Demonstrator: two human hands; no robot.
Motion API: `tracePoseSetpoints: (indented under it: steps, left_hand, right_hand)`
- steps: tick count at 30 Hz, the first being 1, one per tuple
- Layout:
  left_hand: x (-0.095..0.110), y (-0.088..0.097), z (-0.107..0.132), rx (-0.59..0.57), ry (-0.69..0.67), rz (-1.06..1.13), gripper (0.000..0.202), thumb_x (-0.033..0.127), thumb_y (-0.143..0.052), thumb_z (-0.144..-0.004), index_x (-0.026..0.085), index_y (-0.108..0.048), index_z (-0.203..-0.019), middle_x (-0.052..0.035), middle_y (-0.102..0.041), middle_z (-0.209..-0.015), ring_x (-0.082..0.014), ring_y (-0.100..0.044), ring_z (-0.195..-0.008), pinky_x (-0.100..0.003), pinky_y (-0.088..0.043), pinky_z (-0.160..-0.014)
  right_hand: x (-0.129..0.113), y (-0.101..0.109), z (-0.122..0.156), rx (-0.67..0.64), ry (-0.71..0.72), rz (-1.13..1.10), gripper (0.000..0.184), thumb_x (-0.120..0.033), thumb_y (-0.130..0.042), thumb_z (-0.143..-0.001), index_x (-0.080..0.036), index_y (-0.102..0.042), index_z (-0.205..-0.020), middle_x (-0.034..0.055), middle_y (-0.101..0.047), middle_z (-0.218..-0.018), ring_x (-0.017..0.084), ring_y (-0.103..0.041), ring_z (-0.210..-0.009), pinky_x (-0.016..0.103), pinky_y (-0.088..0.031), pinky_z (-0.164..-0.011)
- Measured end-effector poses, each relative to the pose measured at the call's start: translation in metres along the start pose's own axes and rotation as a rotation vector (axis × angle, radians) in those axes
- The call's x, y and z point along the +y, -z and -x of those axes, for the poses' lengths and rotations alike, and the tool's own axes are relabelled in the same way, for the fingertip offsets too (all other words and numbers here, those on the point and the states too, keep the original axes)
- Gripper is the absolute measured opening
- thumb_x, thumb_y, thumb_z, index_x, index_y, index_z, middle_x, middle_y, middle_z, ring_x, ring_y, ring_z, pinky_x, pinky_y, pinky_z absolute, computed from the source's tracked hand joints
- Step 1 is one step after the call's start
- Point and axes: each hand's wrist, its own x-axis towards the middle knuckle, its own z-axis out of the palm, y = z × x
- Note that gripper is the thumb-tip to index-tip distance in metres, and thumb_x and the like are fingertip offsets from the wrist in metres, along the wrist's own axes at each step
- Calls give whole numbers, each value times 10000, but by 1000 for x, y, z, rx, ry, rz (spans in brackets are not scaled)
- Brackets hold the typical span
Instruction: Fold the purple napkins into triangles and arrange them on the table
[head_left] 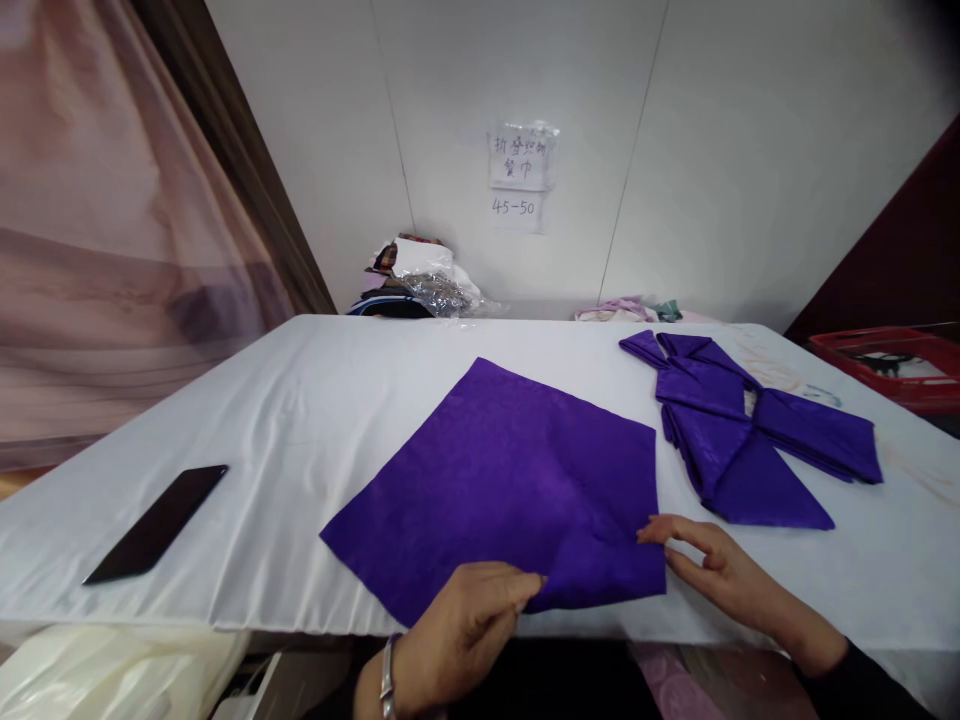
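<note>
A black phone [156, 523] lies well left of the left hand [457, 630], which pinches the near edge of the flat purple cloth [510, 480] spread just beyond its fingers. The right hand [712, 565], fingers loosely extended, seems to nip the cloth's right corner; folded purple napkins [742, 430] lie beyond it.

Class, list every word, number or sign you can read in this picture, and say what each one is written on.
"折叠织物 餐巾", handwritten on the paper sign taped to the wall; first row blurred, reading uncertain.
"45-50", on the smaller slip just below it.
The black phone and purple napkin show no text.
</note>
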Motion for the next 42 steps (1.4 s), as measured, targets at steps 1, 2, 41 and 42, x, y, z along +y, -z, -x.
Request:
tracePoseSetpoints:
  steps: [1,2,41,42]
  left_hand:
    - [-1,2,0,29,-14,10,265,137,-350,-894,236,-576,-990,-11,-609,-746,-128,-549,-680,-241,-410,-642]
    - [-3,4,1,69,-17,18,323,131,-362,-892,254,-569,-1106,-19,-646,-813,-130,-577,-719,-239,-432,-668]
    - [-237,127,-173,668,723,-266,295,266,-456,-848,244,-672,-1048,-5,-717,-1003,-162,-640,-933,-249,-471,-833]
    - [-237,129,-175,669,733,-291,305,277,-444,-854,245,-664,-1063,-10,-712,-1021,-166,-635,-948,-254,-467,-838]
  right_hand:
    - [-1,-2,0,11,-14,-16,273,-403,-445,-878,-221,-635,-952,86,-665,-992,235,-595,-999,399,-456,-910]
    - [-1,-4,-1,25,-21,-27,279,-411,-439,-882,-217,-631,-940,83,-662,-951,224,-605,-943,371,-479,-853]
    - [22,-28,-311,138,-113,399,193,-253,-427,-883,-200,-607,-927,35,-661,-861,151,-557,-755,235,-327,-635]
    - [22,-28,-315,140,-114,407,205,-260,-414,-891,-202,-603,-944,36,-662,-872,153,-559,-763,236,-329,-637]
